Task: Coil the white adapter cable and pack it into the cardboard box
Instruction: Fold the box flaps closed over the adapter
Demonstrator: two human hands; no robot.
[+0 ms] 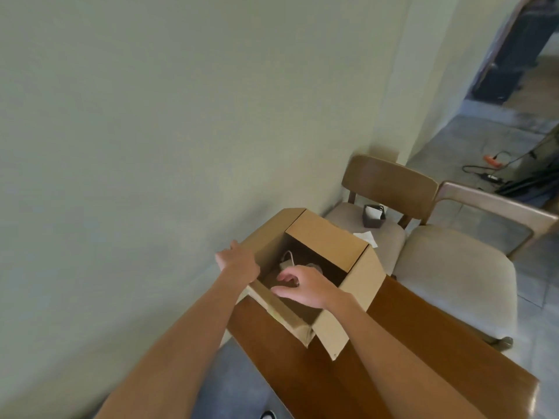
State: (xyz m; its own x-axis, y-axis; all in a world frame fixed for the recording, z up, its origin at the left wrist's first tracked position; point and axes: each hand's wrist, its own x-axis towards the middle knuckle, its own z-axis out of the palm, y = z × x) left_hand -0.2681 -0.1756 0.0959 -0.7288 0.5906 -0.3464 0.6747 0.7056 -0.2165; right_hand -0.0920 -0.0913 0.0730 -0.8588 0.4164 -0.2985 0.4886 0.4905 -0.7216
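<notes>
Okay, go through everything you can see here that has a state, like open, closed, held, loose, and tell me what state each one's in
cardboard box: open, flaps up, on the wooden table.
white adapter cable: inside the box, partly hidden, not held.
left hand: resting on the box's left flap.
right hand: over the box opening, fingers loosely curled, holding nothing visible.
small dark bag: upright, open-topped, on the near chair.

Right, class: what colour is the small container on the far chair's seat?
Dark grey, nearly black, with something white inside the small container; only the head view shows it.
</notes>
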